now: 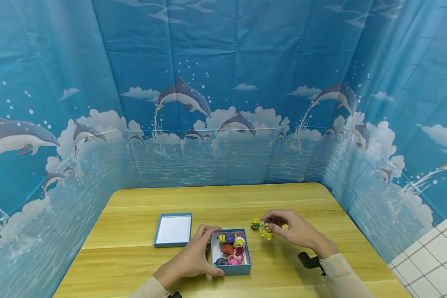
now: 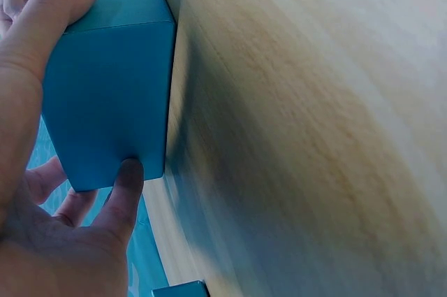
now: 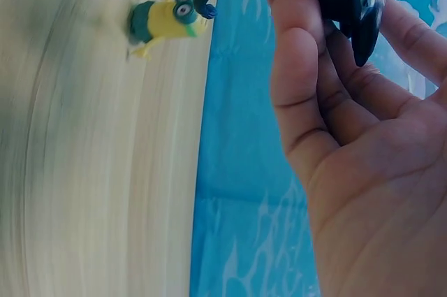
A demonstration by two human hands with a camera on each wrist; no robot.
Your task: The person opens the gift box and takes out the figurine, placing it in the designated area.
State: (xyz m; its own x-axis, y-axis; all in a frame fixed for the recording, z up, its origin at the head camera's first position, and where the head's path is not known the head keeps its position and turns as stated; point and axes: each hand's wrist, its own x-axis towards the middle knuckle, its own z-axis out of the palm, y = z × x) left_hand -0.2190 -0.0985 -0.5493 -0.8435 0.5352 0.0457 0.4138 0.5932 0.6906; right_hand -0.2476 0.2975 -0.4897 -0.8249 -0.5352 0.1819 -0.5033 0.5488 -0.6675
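My left hand [image 1: 193,256] grips a small blue open box [image 1: 236,270], thumb at its near corner and fingers at its far end. In the left wrist view the fingertips press the box's side [image 2: 112,101]. Several toy figures lie in the box, among them a pink one [image 1: 235,259] and a yellow and purple one [image 1: 228,239]. To the right of the box, my right hand [image 1: 292,227] pinches a dark and yellow toy figure [image 3: 356,24] with a curved, pointed end. Beside it on the table is a yellow goggled minion figure [image 1: 255,224].
A blue lid [image 1: 173,230] with a white inside lies on the wooden table [image 1: 134,207], left of the box. A dolphin-print curtain [image 1: 223,82] hangs around the table's back and sides. White tiles [image 1: 432,252] show at the far right.
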